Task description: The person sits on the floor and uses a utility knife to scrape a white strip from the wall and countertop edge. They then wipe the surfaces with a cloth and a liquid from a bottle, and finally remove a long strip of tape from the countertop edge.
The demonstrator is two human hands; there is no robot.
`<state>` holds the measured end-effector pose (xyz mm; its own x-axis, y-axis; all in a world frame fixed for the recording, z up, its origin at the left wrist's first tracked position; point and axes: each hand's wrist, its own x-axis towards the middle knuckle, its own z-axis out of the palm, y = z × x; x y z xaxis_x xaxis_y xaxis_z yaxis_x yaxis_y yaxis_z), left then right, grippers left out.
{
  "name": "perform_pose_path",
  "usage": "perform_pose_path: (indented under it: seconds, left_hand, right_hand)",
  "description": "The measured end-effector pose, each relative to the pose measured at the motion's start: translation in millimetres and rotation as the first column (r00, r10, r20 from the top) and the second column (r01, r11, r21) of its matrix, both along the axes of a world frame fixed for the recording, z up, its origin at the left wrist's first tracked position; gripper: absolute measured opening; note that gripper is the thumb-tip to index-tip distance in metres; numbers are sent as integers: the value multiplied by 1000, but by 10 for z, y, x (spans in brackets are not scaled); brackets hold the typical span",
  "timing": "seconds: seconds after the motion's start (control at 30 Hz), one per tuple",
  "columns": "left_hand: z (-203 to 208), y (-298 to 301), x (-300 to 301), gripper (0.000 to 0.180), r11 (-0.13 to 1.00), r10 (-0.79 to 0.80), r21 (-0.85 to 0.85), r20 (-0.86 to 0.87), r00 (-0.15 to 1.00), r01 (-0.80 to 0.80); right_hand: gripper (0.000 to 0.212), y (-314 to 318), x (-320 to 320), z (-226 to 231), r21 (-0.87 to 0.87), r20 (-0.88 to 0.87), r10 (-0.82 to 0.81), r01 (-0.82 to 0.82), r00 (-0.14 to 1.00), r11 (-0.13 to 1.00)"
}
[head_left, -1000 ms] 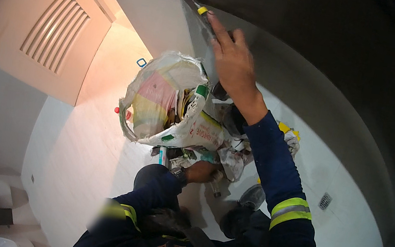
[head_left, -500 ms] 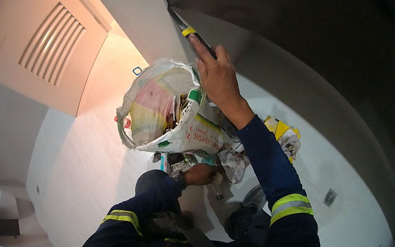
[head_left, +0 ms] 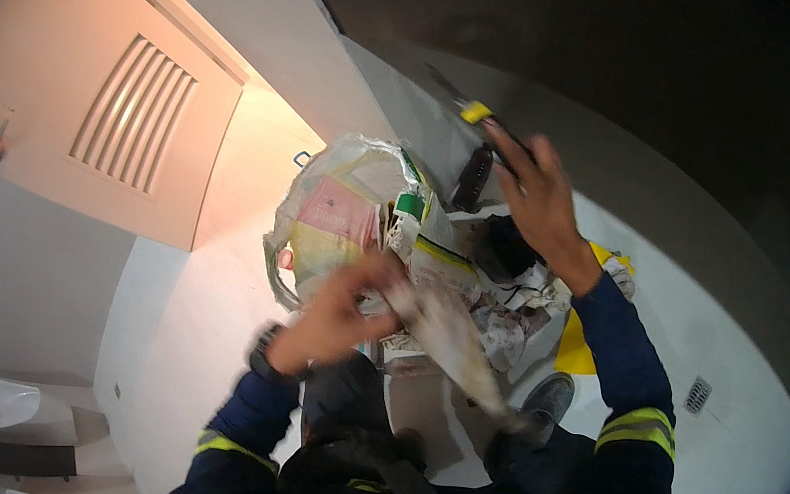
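Landmark: the large white woven plastic sack [head_left: 338, 224] with pink and yellow print, mouth agape, standing on the pale tiled floor [head_left: 200, 341] between the person's knees and the wall. Right hand [head_left: 536, 191] is raised above and to the right of the sack's mouth, fingers closed round a slim dark tool with a yellow band [head_left: 476, 112]; the tool's long axis runs up and to the left, away from the wrist, its tip against the grey slanted panel [head_left: 406, 97] over the sack. Left hand [head_left: 335, 314] sits at the sack's near rim, below the mouth, gripping a long crumpled strip of pale paper or plastic [head_left: 452, 341]; the strip is motion-blurred and trails down to the right from the hand toward a dark shoe [head_left: 547, 400]. Left hand is the nearer one to the sack's contents: a green-capped white bottle [head_left: 407, 218] and crumpled wrappers just right of the mouth. A yellow sheet [head_left: 581, 344] lies on the floor right of the sack. Left of the sack, a beige louvred door [head_left: 130, 119]; far right, a floor drain [head_left: 698, 395]. Room is a small white-tiled washroom; a white fixture shows at lower left.
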<state>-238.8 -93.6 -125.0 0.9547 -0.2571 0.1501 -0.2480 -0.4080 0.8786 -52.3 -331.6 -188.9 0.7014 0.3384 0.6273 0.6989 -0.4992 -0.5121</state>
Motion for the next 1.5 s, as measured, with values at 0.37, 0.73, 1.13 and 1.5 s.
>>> perform_pose_path:
  seconds: [0.37,0.73,1.13,1.5]
  left_hand:
    - [671,659,2234,14,782,509,-97,670,540,-616]
    - [596,526,2390,20,663,497,-158,824,272,-732]
    - [269,604,2385,10,820,542,-281,662,517,-499]
    - [1578,734,2566,13,798,535,-327,772,345,-505]
  right_hand:
    - [58,-791,-897,-1335,-39,-332,-130,124,934,991]
    - [58,-968,-1082,-1396,-79,-536,-137,112,833,991]
    - [64,-864,-1131,-1570,-60,-610,-80,55,788,997]
    - [58,-827,-1133,-1423,-117,-633,-115,53,766,992]
